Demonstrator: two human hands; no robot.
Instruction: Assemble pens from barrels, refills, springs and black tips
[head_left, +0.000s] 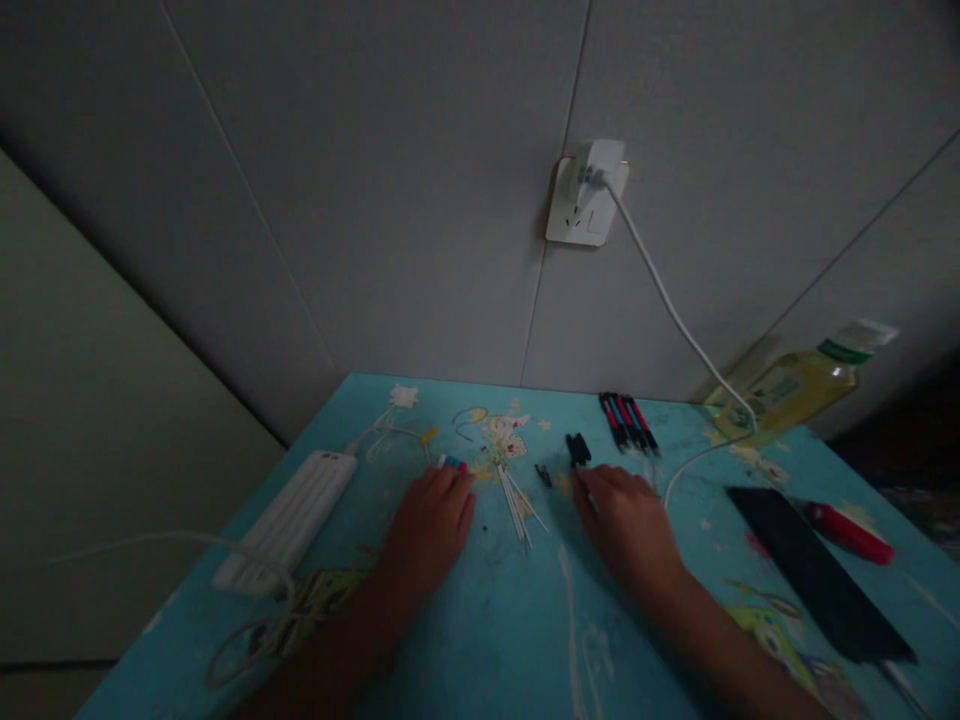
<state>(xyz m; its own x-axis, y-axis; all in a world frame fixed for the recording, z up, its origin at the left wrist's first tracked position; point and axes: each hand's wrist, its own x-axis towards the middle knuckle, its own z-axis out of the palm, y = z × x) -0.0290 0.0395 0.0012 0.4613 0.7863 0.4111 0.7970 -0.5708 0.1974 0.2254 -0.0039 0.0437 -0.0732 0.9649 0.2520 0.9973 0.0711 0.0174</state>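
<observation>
My left hand (435, 515) rests on the blue table with its fingers curled down and close together. At its fingertips lie small white, blue and red pieces (453, 464), partly hidden by the fingers. My right hand (626, 515) is to the right, its thumb and fingers drawn in against a small cluster of black pieces (578, 449). Between the hands lie several thin white sticks like pen refills (514, 505), fanned out. A few small dark metal-looking parts (544, 475) sit just left of my right fingertips.
Several dark pens with red and blue parts (628, 422) lie at the back. A white power strip (289, 520) and cables are at left. To the right are a bottle of yellow liquid (799, 385), a black flat object (817, 570) and a red-handled tool (851, 532). A white charger (600, 165) hangs from the wall socket.
</observation>
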